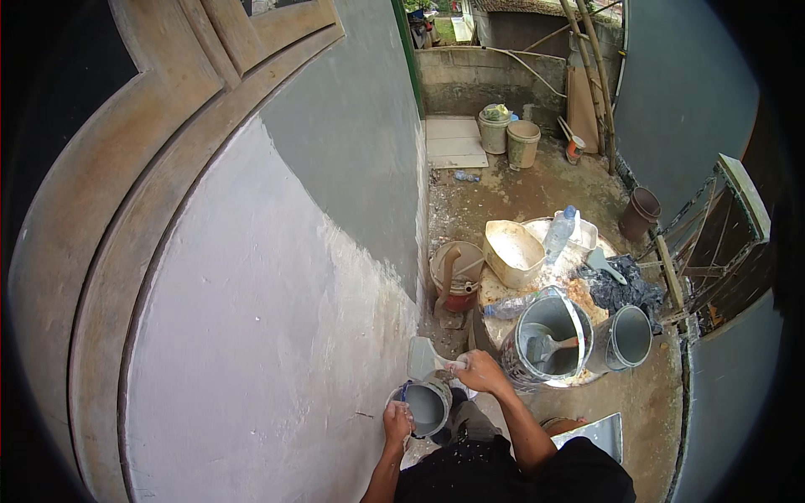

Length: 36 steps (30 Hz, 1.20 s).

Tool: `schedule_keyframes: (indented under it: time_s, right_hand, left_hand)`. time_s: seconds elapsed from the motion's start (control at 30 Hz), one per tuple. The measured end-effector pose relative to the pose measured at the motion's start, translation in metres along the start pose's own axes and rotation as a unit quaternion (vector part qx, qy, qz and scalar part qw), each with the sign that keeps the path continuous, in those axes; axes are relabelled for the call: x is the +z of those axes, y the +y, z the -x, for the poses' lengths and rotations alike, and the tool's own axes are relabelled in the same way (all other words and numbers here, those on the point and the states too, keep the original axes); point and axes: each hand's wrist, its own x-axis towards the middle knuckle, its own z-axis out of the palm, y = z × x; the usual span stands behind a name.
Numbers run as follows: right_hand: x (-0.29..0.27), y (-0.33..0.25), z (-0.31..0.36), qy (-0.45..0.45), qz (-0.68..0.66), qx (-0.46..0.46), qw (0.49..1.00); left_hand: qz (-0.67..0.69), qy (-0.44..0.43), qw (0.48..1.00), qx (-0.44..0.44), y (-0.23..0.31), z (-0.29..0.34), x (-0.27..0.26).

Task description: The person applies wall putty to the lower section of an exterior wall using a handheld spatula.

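Observation:
My left hand (397, 422) is closed on the rim and blue-wrapped handle area of a small bucket (428, 408) with grey paint inside. My right hand (478, 371) grips the handle of a wide, flat paintbrush (421, 357) coated in pale grey. The brush head is beyond the small bucket's rim, close to the wall (277, 335). That wall is whitish below and grey above, with a ragged border between the two. To the right of my right hand, a larger bucket (549, 335) holds grey paint and another brush (553, 344) with a wooden handle.
A round, paint-splashed table carries a cut-open container (513, 251), plastic bottles (559, 235), a grey flat tool (605, 267), a black plastic bag (629, 289) and a grey pail (629, 339). Beside the wall is a red-and-white bucket (459, 277). Buckets (523, 144) and bamboo poles (597, 84) stand farther back.

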Motion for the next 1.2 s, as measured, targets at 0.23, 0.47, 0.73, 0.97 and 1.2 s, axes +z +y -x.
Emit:
schedule_keyframes:
  time_s: [0.23, 0.47, 0.73, 0.97, 1.2]
  right_hand:
    - [0.012, 0.008, 0.039, -0.043, 0.133, 0.027, 0.99]
    - [0.018, -0.024, 0.029, -0.131, 0.257, -0.029, 0.957]
    - [0.027, -0.042, 0.029, -0.177, 0.284, -0.073, 0.939]
    - [0.064, -0.033, 0.012, -0.13, 0.308, -0.106, 0.937]
    - [0.1, 0.003, -0.016, -0.105, 0.319, -0.159, 0.928]
  left_hand:
    - [-0.006, -0.009, 0.999, 0.048, 0.006, -0.008, 0.013]
    - [0.045, 0.048, 0.998, 0.01, 0.011, -0.002, 0.007]
    - [0.03, 0.069, 0.997, 0.028, 0.013, -0.003, 0.006]
    - [0.018, 0.043, 0.998, 0.037, 0.03, 0.002, 0.032]
    - [0.024, 0.02, 0.998, 0.051, 0.048, -0.004, 0.055]
